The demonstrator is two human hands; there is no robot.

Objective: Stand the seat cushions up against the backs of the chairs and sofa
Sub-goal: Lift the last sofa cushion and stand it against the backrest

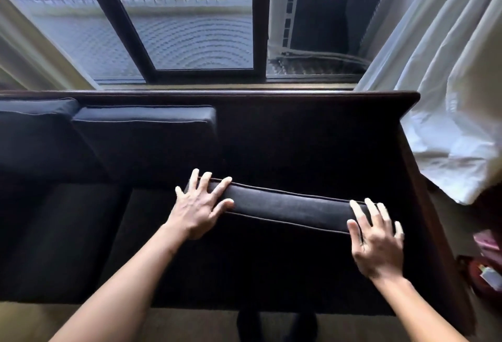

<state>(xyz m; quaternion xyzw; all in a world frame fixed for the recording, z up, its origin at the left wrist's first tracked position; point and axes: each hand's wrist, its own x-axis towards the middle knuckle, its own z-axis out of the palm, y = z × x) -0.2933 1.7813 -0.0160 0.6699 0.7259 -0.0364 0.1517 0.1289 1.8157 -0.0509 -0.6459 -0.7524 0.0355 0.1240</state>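
Observation:
A dark wooden sofa (pixel 312 95) stands under the window. Its right-hand seat cushion (pixel 288 207), dark navy with light piping, is tilted with its front edge raised toward me. My left hand (pixel 202 205) grips that raised edge at its left end, fingers spread over the top. My right hand (pixel 376 235) grips the same edge at its right end. Two more dark cushions stand upright against the sofa back, one in the middle (pixel 144 135) and one at the far left (pixel 32 129).
Behind the sofa is a dark-framed window (pixel 258 29) with an air-conditioner unit (pixel 334 15) outside. White curtains (pixel 448 97) hang at the right, over the sofa's armrest (pixel 423 167). Red and pink items (pixel 486 268) lie on the floor at the right. Bare seat base lies left.

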